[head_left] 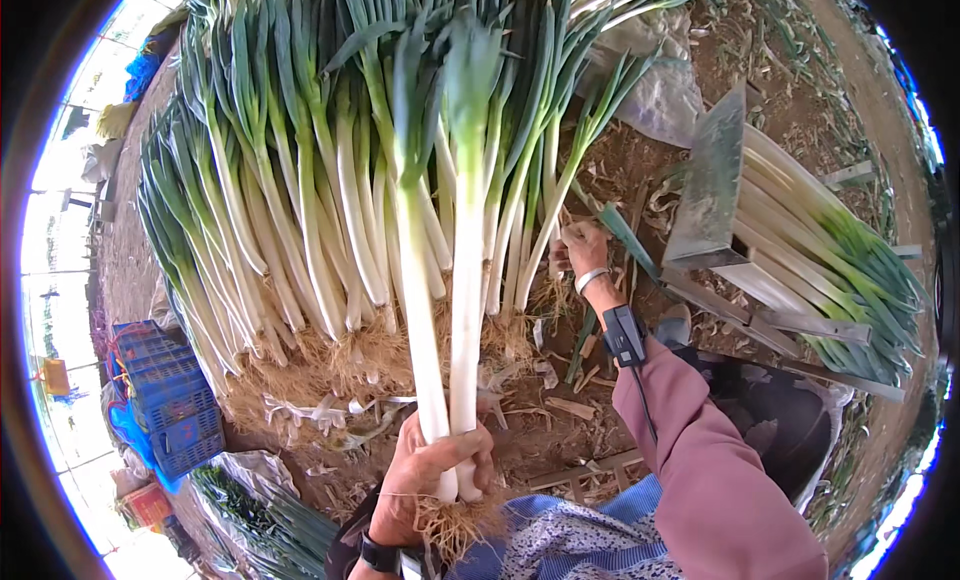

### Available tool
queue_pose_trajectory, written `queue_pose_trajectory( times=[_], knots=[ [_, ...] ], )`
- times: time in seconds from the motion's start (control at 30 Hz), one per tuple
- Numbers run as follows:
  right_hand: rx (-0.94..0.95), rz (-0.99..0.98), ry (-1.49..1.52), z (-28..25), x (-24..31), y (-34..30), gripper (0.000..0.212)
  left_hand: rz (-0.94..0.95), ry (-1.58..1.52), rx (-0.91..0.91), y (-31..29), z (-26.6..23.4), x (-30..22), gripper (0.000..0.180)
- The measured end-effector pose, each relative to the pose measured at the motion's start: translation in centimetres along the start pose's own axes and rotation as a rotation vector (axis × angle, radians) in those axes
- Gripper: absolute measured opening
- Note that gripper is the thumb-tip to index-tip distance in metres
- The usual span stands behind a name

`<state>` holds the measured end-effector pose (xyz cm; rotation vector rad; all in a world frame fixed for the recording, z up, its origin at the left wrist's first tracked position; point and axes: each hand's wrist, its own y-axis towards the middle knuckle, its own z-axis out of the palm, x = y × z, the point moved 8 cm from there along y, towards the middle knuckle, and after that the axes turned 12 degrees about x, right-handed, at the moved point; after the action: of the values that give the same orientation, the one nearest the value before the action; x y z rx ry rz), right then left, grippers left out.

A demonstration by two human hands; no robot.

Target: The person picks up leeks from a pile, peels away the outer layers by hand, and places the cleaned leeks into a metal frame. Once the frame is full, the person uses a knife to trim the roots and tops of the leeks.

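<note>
Biggest first, and it's the great stand of leeks [330, 180] filling the left and middle of the view: packed shoulder to shoulder, roots toward the person, green tops away, an arrangement that likely keeps the stems straight and every root end within reach. Over to the right, the metal rack [706, 185] with its upright plate carries a bundle of leeks [835, 255], pale ends against the plate, greens fanning out the far side; the plate and bars probably keep that lot together. Down at the left edge sits the blue crate [180, 400], just beside the stand.

Now to the centre: two leeks [466, 290] rise side by side in front of the stand, root ends low and near the person's lap. The left hand [440, 460] has them both, fingers wrapped snugly round the white bases just above the roots, a firm low grip that seems to leave the long stems and leaves free. Out at the stand's right-hand edge is the right hand [583, 248], fingers curled close to the stems; from this angle I can't tell whether anything is pinched there. Smallest of all, a black box [625, 335] strapped on the right wrist and a pale bracelet [592, 279] just beyond it.
</note>
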<state>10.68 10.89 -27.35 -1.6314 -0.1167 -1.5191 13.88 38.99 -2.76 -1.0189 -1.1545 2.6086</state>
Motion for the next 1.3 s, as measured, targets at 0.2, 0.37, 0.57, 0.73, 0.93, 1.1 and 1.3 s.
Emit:
queue_pose_trajectory(
  times=[0.2,0.37,0.57,0.73,0.93,1.1,1.3],
  knots=[
    [-0.33,-0.097,-0.808,0.5,-3.8,2.5,0.036,-0.089,-0.101,-0.049,-0.1,-0.6,0.2,0.048],
    [-0.38,0.025,-0.897,2.5,-3.4,3.2,0.039,-0.211,-0.154,0.019,-0.4,-0.1,0.8,0.054],
    [-0.227,0.143,0.124,-1.2,-5.6,3.7,0.035,-0.243,-0.157,0.036,0.0,0.0,1.2,0.053],
    [-0.01,-0.171,-0.016,2.2,6.0,-7.6,0.039,-0.124,0.011,-0.117,0.0,-1.1,0.9,0.062],
    [0.397,-0.548,-0.638,13.3,11.1,-19.5,0.016,-0.085,0.021,-0.139,1.5,-1.2,2.4,0.058],
    [0.076,-0.354,-0.205,6.9,4.9,-10.5,0.023,-0.174,0.045,-0.141,1.7,-0.5,3.0,0.046],
    [-0.169,0.094,-1.073,0.7,-3.7,0.3,0.047,-0.105,-0.072,-0.084,0.6,-0.7,1.0,0.054]
  ],
)
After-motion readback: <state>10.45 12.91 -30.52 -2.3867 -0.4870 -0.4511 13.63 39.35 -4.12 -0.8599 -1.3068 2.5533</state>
